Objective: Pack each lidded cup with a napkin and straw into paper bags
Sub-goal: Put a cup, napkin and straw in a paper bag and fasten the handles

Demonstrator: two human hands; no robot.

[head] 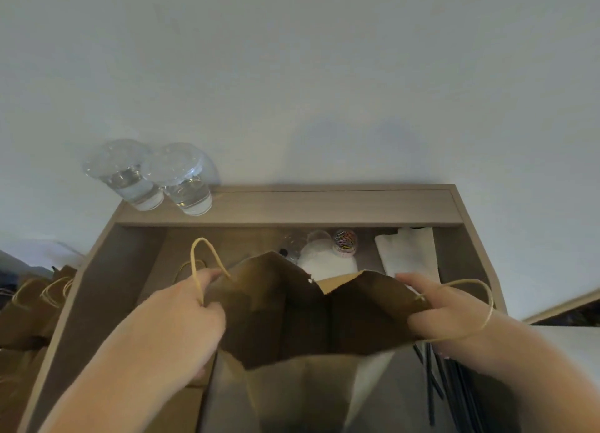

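Pretty bare room tbh. A plain pale wall (292,75) fills everything beyond the left hand (181,315) and right hand (444,312). Both are over a greyish wood-look desk (97,286) with tall side panels, and its raised back shelf (324,207) runs along the wall past the fingertips. Right of the right hand there's a white surface (568,345) and another wooden edge (565,306). Light's soft, with faint shadows on the wall.

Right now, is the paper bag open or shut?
Open: left hand and right hand spread the paper bag at its rim; dark inside shows.
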